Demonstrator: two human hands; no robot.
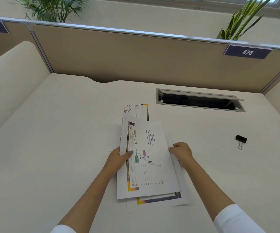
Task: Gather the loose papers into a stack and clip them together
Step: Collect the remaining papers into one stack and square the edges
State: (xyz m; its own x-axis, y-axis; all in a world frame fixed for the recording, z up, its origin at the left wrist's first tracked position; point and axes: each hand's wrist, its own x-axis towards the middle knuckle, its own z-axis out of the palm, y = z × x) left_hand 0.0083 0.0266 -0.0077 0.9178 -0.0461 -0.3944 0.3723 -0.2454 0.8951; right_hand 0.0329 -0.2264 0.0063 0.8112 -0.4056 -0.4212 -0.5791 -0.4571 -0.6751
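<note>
Mid-table, toward the near edge: papers (pixel 146 158) pinched on both long sides, left hand (pixel 119 157) and right hand (pixel 182 153) curled round the edges, likely squaring uneven sheets. Binder clip (pixel 241 140) waiting well apart, toward the right edge.

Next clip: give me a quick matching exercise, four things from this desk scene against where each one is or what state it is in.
Things:
1. binder clip
2. top sheet
3. cable hatch
4. number plate

States:
A. lid open, set into the desk
B. on the partition, reads 476
C. lying alone, right of the papers
D. held at both side edges by left hand and right hand

Pairs: 1-C, 2-D, 3-A, 4-B
</note>
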